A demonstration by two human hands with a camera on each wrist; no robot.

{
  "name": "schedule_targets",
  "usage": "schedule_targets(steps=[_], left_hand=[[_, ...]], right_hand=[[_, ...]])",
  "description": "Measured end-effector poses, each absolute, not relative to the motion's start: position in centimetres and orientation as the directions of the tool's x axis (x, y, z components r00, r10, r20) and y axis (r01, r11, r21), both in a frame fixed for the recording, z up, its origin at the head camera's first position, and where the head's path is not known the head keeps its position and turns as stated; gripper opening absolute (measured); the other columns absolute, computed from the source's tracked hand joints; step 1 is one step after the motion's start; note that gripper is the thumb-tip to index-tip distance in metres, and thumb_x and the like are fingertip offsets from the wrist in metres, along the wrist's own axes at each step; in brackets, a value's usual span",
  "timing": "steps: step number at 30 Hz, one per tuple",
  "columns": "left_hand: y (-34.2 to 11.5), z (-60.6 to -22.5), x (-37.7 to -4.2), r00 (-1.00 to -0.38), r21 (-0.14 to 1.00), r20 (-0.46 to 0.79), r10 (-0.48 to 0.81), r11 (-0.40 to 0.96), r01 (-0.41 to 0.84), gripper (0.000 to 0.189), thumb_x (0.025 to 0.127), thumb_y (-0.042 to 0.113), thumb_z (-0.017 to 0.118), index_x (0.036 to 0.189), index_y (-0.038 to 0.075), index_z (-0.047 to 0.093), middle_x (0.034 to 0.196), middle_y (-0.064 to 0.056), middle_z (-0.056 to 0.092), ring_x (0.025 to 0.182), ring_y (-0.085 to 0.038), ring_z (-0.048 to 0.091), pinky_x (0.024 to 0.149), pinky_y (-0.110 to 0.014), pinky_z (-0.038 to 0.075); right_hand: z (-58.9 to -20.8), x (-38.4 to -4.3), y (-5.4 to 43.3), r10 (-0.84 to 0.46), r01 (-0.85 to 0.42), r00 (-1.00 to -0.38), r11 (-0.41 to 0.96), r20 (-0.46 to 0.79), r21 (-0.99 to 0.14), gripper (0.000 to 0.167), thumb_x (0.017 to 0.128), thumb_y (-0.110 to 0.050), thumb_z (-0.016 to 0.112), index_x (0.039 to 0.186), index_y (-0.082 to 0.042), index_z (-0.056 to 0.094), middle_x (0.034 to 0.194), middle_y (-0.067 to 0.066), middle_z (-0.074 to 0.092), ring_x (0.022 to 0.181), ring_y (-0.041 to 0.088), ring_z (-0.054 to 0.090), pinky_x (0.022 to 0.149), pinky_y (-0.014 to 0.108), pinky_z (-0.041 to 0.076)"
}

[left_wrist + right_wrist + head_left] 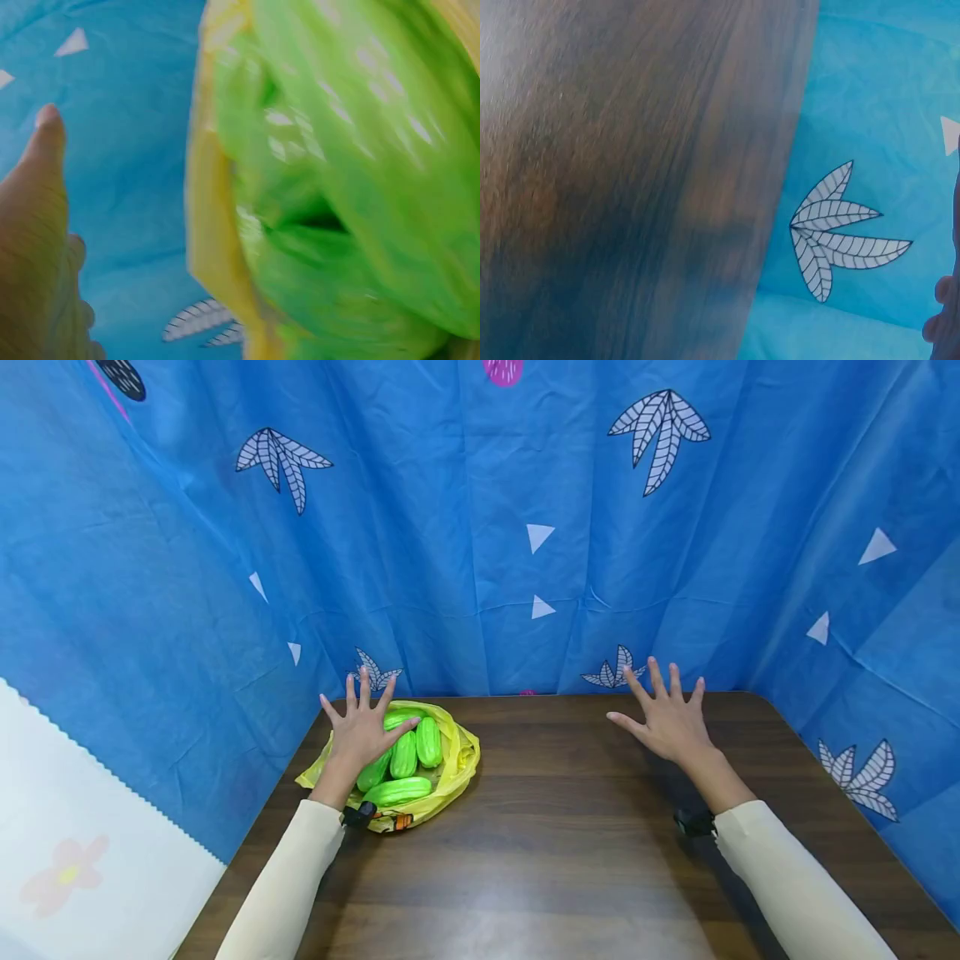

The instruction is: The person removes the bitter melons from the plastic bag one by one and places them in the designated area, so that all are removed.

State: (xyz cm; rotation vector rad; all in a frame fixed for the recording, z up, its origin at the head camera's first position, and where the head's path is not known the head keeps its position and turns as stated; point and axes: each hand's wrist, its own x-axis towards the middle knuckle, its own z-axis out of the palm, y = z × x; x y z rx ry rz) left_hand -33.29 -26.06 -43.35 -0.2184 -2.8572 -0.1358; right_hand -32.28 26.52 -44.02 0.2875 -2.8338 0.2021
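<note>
My left hand [360,732], fingers spread wide, hovers over the left side of a yellow plastic bag [467,760]. Several bright green, ribbed cucumber-like vegetables [399,791] lie in the bag's open mouth, some partly covered by the hand. In the left wrist view, glossy green vegetables [360,150] fill the right side, edged by the yellow bag [214,202], with the left hand [37,247] at the left edge. My right hand [671,722] is also spread, held above the table's right part with nothing in it. Only a sliver of the right hand [946,307] shows in the right wrist view.
A dark brown wooden table [540,843] lies under both hands. Blue curtain cloth [420,543] with leaf and triangle prints hangs behind it and along the sides. White scalloped cloth [75,827] with a faded flower borders the left. Dark wrist cameras [693,822] sit at both cuffs.
</note>
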Motion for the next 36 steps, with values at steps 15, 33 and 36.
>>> schedule_targets(steps=[15, 33, 36], left_hand=[[-25.1, -37.3, -28.2, -0.966, 0.294, 0.17, 0.196, 0.925, 0.24, 0.091, 0.093, 0.075, 0.049, 0.164, 0.026, 0.02, 0.168, -0.021, 0.002, 0.153, -0.044, 0.001, 0.108, -0.078, -0.008], [-33.4, -40.1, -26.7, -0.982, 0.567, 0.181, 0.061, 0.809, 0.155, 0.062, 0.106, 0.038, 0.055, 0.156, 0.004, 0.04, 0.144, -0.031, 0.045, 0.129, -0.049, 0.044, 0.098, -0.066, 0.039], [-34.5, -41.1, -26.6, -0.98, 0.583, 0.187, 0.072, 0.794, 0.17, 0.06, 0.106, 0.034, 0.055, 0.154, 0.001, 0.041, 0.152, -0.032, 0.038, 0.138, -0.052, 0.034, 0.107, -0.069, 0.03]], right_hand=[[-41.9, -30.8, 22.9, -0.263, -0.39, -0.878, 0.878, 0.4, -0.278, 0.088, 0.099, -0.057, 0.056, 0.163, -0.009, 0.019, 0.164, 0.026, 0.021, 0.15, 0.046, 0.019, 0.114, 0.07, 0.019], [-42.7, -28.8, 19.3, -0.298, -0.498, -0.786, 0.824, 0.542, -0.27, 0.071, 0.096, -0.036, 0.071, 0.156, -0.01, 0.042, 0.142, 0.022, 0.058, 0.119, 0.043, 0.06, 0.092, 0.06, 0.05], [-43.1, -28.8, 18.8, -0.303, -0.499, -0.788, 0.824, 0.535, -0.268, 0.068, 0.097, -0.034, 0.069, 0.154, -0.007, 0.043, 0.14, 0.023, 0.059, 0.119, 0.043, 0.06, 0.093, 0.06, 0.05]])
